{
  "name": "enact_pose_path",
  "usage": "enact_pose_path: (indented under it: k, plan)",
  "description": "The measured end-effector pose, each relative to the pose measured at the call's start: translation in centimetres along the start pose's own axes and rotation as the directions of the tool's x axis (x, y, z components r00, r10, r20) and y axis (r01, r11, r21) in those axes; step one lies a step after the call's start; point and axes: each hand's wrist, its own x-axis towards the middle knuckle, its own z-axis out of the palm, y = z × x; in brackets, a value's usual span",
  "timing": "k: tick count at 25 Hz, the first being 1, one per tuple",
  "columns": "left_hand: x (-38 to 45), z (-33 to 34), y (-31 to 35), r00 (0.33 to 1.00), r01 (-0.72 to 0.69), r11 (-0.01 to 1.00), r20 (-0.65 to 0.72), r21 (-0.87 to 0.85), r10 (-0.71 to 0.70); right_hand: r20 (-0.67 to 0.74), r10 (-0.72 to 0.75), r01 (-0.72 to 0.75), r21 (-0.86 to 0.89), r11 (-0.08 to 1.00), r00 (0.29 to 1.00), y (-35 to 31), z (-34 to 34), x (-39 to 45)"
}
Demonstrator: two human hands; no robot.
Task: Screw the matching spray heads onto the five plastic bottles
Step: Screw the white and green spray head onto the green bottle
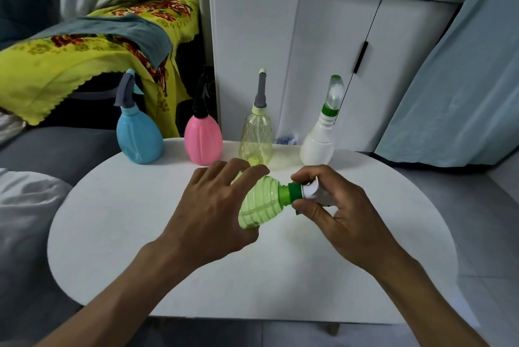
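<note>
A ribbed light-green bottle (259,204) is tilted on its side above the white table (140,234), neck pointing right. My left hand (216,206) wraps its body. My right hand (334,206) grips the white spray head with a dark green collar (297,192) that sits on the bottle's neck. At the table's back stand a blue bottle (139,136) with a grey head, a pink bottle (202,140) with a black head, a clear yellow bottle (256,138) with a grey head, and a white bottle (318,144) with a clear green-trimmed head.
A grey sofa (56,150) borders the table on the left, with a yellow floral cloth (70,65) draped behind it. White cabinet doors (337,65) stand behind the bottles. A pale blue curtain (463,79) hangs at the right.
</note>
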Motion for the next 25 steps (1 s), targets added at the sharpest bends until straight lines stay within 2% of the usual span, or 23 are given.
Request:
enact_pose_path:
  k: [2, 8, 12, 17, 21, 25]
  plan:
    - [-0.07, -0.01, 0.03, 1.0, 0.002, 1.0, -0.013, 0.008, -0.002, -0.007, 0.017, -0.016, 0.037, 0.999, 1.0, -0.05, 0.09, 0.14]
    - [-0.17, 0.37, 0.02, 0.999, -0.036, 0.996, -0.005, 0.082, 0.036, 0.018, 0.033, -0.033, -0.01, 0.999, 0.999, -0.22, 0.5, -0.1]
    - [0.06, 0.27, -0.07, 0.999, -0.027, 0.998, -0.02, 0.063, 0.028, 0.027, 0.015, -0.015, -0.017, 1.0, 1.0, -0.33, 0.25, -0.11]
    - [0.02, 0.19, 0.1, 0.997, -0.065, 0.991, -0.027, 0.117, 0.069, 0.016, 0.104, -0.104, 0.031, 0.994, 0.994, -0.53, 0.22, -0.01]
    - [0.21, -0.1, 0.09, 0.997, -0.059, 0.99, -0.041, 0.127, 0.065, 0.016, 0.096, -0.097, 0.09, 0.991, 0.995, -0.67, 0.35, 0.07]
    - [0.17, -0.17, 0.27, 0.994, -0.094, 0.984, -0.036, 0.149, 0.101, 0.001, 0.117, -0.117, 0.048, 0.992, 0.993, -0.71, 0.15, 0.24]
